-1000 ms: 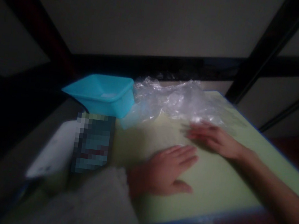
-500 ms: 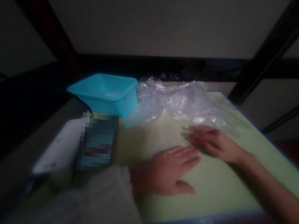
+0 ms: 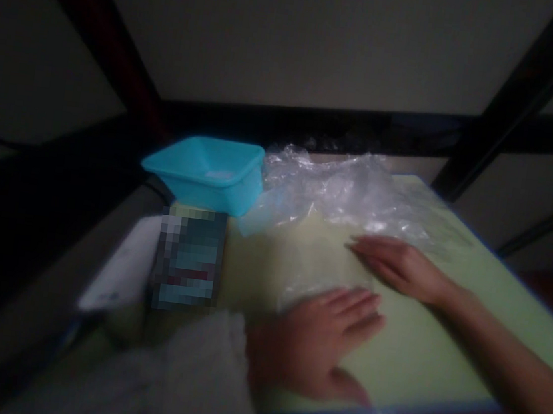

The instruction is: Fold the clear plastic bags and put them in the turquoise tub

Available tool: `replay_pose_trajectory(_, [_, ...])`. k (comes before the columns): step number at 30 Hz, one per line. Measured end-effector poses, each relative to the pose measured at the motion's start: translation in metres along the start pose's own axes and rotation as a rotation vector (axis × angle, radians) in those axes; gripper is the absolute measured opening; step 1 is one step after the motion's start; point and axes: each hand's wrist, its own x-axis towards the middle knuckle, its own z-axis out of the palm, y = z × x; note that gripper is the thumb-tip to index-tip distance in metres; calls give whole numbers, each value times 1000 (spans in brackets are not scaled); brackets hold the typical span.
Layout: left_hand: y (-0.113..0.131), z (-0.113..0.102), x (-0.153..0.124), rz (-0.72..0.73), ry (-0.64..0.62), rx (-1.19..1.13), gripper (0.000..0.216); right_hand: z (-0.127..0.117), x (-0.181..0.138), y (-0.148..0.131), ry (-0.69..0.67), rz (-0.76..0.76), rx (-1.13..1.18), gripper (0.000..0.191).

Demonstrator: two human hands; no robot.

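A clear plastic bag point(image 3: 323, 256) lies flat on the light green tabletop point(image 3: 421, 339). My left hand point(image 3: 315, 339) rests palm down at the near side of this bag, its fingers stretched out and the thumb apart. Beyond it, at the bag's far right corner, my right hand point(image 3: 395, 265) has its fingers drawn together, with the fingertips closed on the plastic edge. Blur and dim light hide the exact grip. Behind both hands is a crumpled heap of clear plastic bags point(image 3: 344, 188).
To the left of the heap stands a turquoise plastic basin point(image 3: 198, 187) with something pale inside. A pixelated dark device point(image 3: 192, 260) and a white object point(image 3: 122, 269) lie nearer on the left. Blue edging point(image 3: 438, 405) runs along the table; a wall and dark frame rise behind.
My left hand has slid toward the near table edge, uncovering more of the flat bag. The right hand has stayed near the far corner, its fingers closer together. The view has shifted slightly.
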Motion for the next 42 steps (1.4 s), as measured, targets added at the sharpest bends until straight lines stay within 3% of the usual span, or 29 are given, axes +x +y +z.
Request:
replay_pose_trajectory(6, [7, -21, -4, -5, 7, 81, 78, -4, 0, -4, 92, 62, -14, 37])
replay_pose_trajectory(10, [-6, -36, -16, -225, 67, 213, 61, 4, 5, -22, 144, 121, -6, 40])
replay_pose_trajectory(17, [-41, -20, -20, -303, 155, 222, 47, 40, 24, -70, -30, 47, 79, 53])
replay_pose_trajectory(24, [-39, -18, -23, -311, 136, 223, 72, 51, 8, -63, -74, 1, -52, 70])
replay_pose_trajectory(34, [-40, -18, -33, -445, -9, 271, 85, 39, -4, -53, -163, 3, -89, 90])
replay_pose_trajectory(42, [-42, -17, -36, -469, 28, 244, 93, 29, -4, -52, -173, -5, -35, 95])
